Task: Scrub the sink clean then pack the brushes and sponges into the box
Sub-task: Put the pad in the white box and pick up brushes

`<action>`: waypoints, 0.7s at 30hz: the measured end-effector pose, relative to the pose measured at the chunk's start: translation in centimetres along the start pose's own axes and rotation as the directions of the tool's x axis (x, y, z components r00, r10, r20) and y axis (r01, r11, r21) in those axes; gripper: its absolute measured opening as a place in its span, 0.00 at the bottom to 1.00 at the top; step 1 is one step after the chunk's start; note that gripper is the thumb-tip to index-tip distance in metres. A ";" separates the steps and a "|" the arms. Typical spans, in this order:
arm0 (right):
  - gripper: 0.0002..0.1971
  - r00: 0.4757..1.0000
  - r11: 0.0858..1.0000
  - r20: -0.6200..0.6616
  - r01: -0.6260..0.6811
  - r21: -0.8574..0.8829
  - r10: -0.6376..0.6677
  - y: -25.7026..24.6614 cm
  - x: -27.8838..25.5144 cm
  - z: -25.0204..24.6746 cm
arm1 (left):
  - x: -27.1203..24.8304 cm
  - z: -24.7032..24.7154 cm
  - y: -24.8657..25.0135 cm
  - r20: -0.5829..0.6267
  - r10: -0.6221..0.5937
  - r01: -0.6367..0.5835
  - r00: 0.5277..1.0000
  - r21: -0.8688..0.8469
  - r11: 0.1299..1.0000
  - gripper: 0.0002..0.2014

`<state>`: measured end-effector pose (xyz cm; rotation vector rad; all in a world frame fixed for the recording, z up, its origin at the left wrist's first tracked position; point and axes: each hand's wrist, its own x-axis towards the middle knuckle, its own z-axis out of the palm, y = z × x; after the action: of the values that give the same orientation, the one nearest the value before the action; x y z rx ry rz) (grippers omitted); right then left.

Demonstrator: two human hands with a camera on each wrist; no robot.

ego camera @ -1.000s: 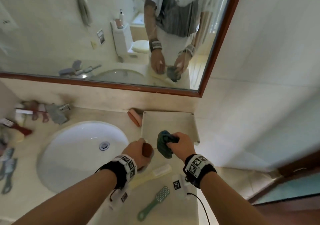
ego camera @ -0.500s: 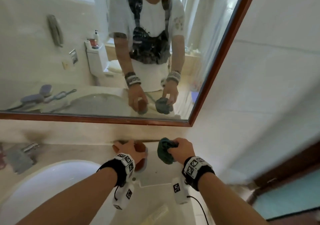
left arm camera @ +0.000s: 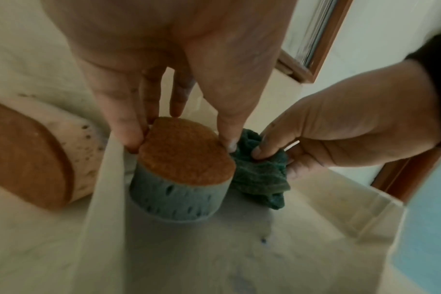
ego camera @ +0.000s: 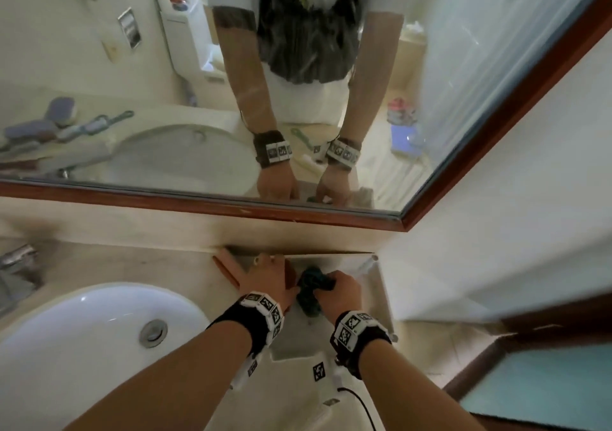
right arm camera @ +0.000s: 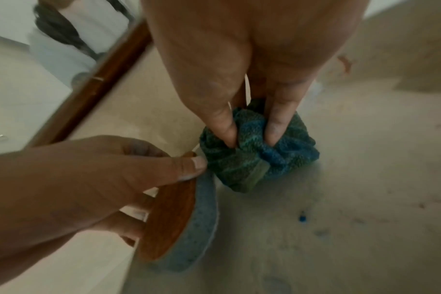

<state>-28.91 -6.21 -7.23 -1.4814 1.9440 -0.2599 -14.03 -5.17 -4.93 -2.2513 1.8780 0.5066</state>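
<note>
A translucent white box [ego camera: 381,301] stands on the counter in the corner under the mirror. My left hand [left arm camera: 179,143] pinches a round sponge [left arm camera: 186,157], orange on top and grey-blue below, against the box's left wall [left arm camera: 106,189]. The sponge's lower end sits on the box floor. Just right of it my right hand [right arm camera: 251,139] pinches a crumpled green-blue cloth [right arm camera: 252,165] down on the box floor [right arm camera: 340,199]. In the head view both hands [ego camera: 268,281] [ego camera: 337,290] are inside the box. The white sink [ego camera: 82,348] lies to the left.
A second orange-faced sponge [left arm camera: 25,159] leans outside the box's left wall, against the backsplash. The faucet [ego camera: 16,258] is at far left. A pale brush [ego camera: 314,419] lies on the counter near me. The mirror frame [ego camera: 198,198] and the right wall close in the box.
Both hands have moved forward and down into the box, carrying the sponge and the cloth to its floor. The head view has shifted, so the green brush is out of sight.
</note>
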 end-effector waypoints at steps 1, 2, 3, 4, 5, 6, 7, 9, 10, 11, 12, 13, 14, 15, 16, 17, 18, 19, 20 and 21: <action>0.10 1.000 1.000 -0.003 0.003 0.010 -0.003 0.2 0.6 0.5 | 0.3 0.3 0.0 -0.012 0.003 -0.002 1.000 0.013 1.000 0.33; 0.11 1.000 1.000 0.001 0.006 0.019 -0.006 0.3 1.1 1.0 | 0.7 0.7 0.0 -0.032 0.009 -0.008 0.999 0.032 0.999 0.34; 0.12 1.000 0.999 0.006 0.014 0.028 -0.014 0.4 1.6 1.4 | 0.9 1.0 0.0 -0.060 0.016 -0.012 0.998 0.056 0.998 0.34; 0.13 1.000 0.999 0.013 0.020 0.033 -0.021 0.6 2.0 1.9 | 1.0 1.3 0.0 -0.083 0.025 -0.019 0.996 0.073 0.997 0.34; 0.15 0.999 0.999 0.017 0.029 0.028 -0.030 0.8 2.3 2.2 | 1.0 1.4 0.0 -0.094 0.042 -0.034 0.995 0.089 0.995 0.33; 0.16 0.999 0.999 0.021 0.041 0.013 -0.041 1.1 2.5 2.5 | 1.0 1.7 -0.1 -0.100 0.071 -0.060 0.992 0.110 0.992 0.31; 0.17 0.998 0.998 0.031 0.057 -0.005 -0.057 1.3 2.6 2.8 | 0.9 1.8 -0.2 -0.101 0.104 -0.090 0.989 0.135 0.987 0.28; 0.19 0.995 0.996 0.049 0.091 -0.019 -0.090 1.6 2.8 3.1 | 0.7 2.2 -0.4 -0.066 0.168 -0.155 0.984 0.173 0.973 0.21; 0.20 0.994 0.995 0.052 0.100 -0.017 -0.099 1.7 2.9 3.2 | 0.6 2.4 -0.5 -0.039 0.188 -0.177 0.981 0.193 0.965 0.20; 0.21 0.993 0.995 0.052 0.102 -0.011 -0.102 1.7 2.9 3.2 | 0.5 2.6 -0.5 -0.015 0.189 -0.182 0.982 0.209 0.961 0.21; 0.21 0.994 0.995 0.050 0.102 -0.002 -0.102 1.7 3.0 3.3 | 0.4 2.8 -0.5 0.001 0.183 -0.179 0.983 0.222 0.959 0.21; 0.21 0.993 0.994 0.050 0.106 0.003 -0.106 1.7 3.0 3.3 | 0.3 2.9 -0.6 0.007 0.177 -0.174 0.984 0.237 0.956 0.22; 0.21 0.992 0.994 0.055 0.113 0.001 -0.113 1.6 3.0 3.3 | 0.3 2.8 -0.6 0.002 0.178 -0.173 0.984 0.256 0.951 0.23; 0.22 0.991 0.992 0.058 0.124 -0.008 -0.123 1.6 3.0 3.3 | 0.4 2.8 -0.6 -0.003 0.181 -0.173 0.984 0.277 0.945 0.23; 0.22 0.990 0.992 0.063 0.127 -0.020 -0.126 1.5 2.9 3.4 | 0.4 2.7 -0.7 -0.008 0.185 -0.174 0.983 0.295 0.939 0.24; 0.23 0.990 0.991 0.070 0.128 -0.030 -0.125 1.5 2.9 3.4 | 0.4 2.6 -0.7 -0.014 0.185 -0.172 0.983 0.306 0.936 0.25; 0.24 0.989 0.991 0.077 0.127 -0.034 -0.124 1.4 3.0 3.5 | 0.5 2.7 -0.8 -0.018 0.184 -0.170 0.983 0.310 0.936 0.26; 0.25 0.989 0.991 0.086 0.127 -0.039 -0.124 1.4 3.0 3.5 | 0.5 2.7 -0.9 -0.019 0.178 -0.164 0.984 0.307 0.937 0.26; 0.27 0.987 0.991 0.099 0.128 -0.045 -0.123 1.4 3.0 3.6 | 0.4 2.8 -0.9 -0.017 0.168 -0.155 0.986 0.305 0.940 0.27; 0.28 0.986 0.990 0.113 0.133 -0.055 -0.127 1.4 3.0 3.5 | 0.3 2.9 -0.9 -0.015 0.159 -0.147 0.987 0.307 0.940 0.27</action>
<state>-28.22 -7.69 -11.75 -1.6315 1.7864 -0.1735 -13.56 -4.30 -7.85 -1.9416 2.0030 0.1742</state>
